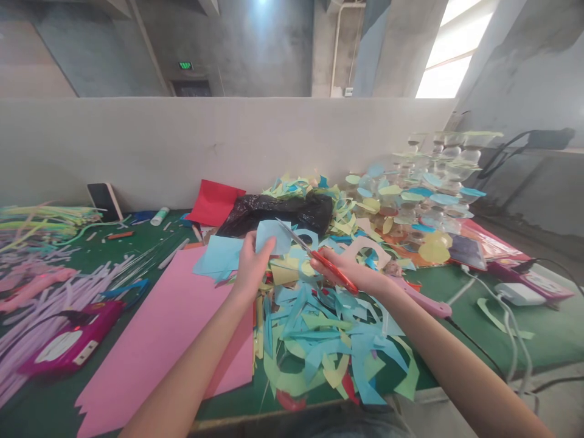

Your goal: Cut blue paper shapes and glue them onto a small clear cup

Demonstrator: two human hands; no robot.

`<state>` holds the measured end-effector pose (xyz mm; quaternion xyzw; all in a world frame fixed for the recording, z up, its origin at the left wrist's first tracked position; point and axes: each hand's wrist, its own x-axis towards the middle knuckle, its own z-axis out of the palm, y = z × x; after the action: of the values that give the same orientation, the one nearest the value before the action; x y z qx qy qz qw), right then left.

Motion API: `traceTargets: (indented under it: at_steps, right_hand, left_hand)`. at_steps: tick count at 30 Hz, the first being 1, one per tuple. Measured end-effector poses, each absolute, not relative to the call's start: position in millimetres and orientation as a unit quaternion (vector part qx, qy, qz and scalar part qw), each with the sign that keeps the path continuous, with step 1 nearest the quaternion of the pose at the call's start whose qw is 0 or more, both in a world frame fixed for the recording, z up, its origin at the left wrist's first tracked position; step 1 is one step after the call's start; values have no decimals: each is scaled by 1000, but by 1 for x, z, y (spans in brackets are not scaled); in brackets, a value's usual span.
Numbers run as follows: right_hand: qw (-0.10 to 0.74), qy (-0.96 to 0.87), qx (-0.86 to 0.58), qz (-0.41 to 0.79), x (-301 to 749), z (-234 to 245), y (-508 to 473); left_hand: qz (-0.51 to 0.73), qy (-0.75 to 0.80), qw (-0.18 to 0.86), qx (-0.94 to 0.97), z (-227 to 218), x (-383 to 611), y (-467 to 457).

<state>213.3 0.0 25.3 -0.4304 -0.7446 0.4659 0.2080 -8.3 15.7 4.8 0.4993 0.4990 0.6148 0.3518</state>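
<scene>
Blue paper (272,236) pinched in the left hand (252,266), its edge just beside the blades of red-handled scissors (331,266) gripped firmly in the right hand (353,274)

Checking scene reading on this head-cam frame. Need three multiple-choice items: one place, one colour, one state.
1. Where does the pink sheet lie?
A. Left of the scrap pile
B. On the black bag
C. On the floor

2. What colour are the handles of the scissors?
A. Blue
B. Red
C. Yellow

3. What does the left hand hold?
A. Nothing
B. The scissors
C. The blue paper

Answers:
1: A, the sheet lies flat to the left of the scrap pile.
2: B, red handles show in the right hand.
3: C, its fingers pinch the blue paper.
</scene>
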Motion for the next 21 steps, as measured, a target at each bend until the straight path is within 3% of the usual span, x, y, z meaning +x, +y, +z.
traceTargets:
  at_steps: [7,21]
  right_hand:
    - [241,-714,-421,504,208,13,7]
    - [238,-748,-419,456,209,16,-2]
  left_hand:
    - [627,493,349,493,5,-7,15]
    - [628,464,381,495,2,-6,16]
